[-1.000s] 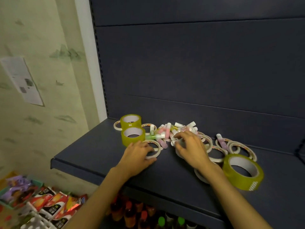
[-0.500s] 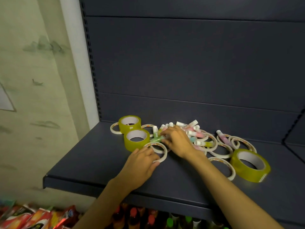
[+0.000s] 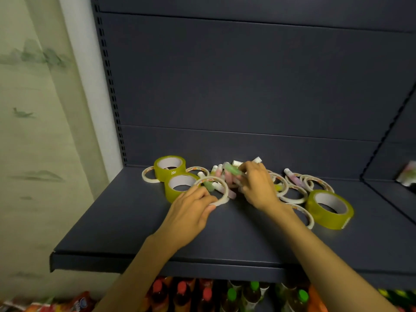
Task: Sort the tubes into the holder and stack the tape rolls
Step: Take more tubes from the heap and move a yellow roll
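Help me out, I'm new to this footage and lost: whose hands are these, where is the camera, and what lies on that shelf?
No machine here: a person works bare-handed, and the single camera sits on their head, looking forward and down. On the dark shelf lie three wide yellow-green tape rolls, several thin white rolls and a heap of small pastel tubes. The left hand pinches a thin white roll tilted up over one tube. The right hand grips a green tube in the heap. No holder is in view.
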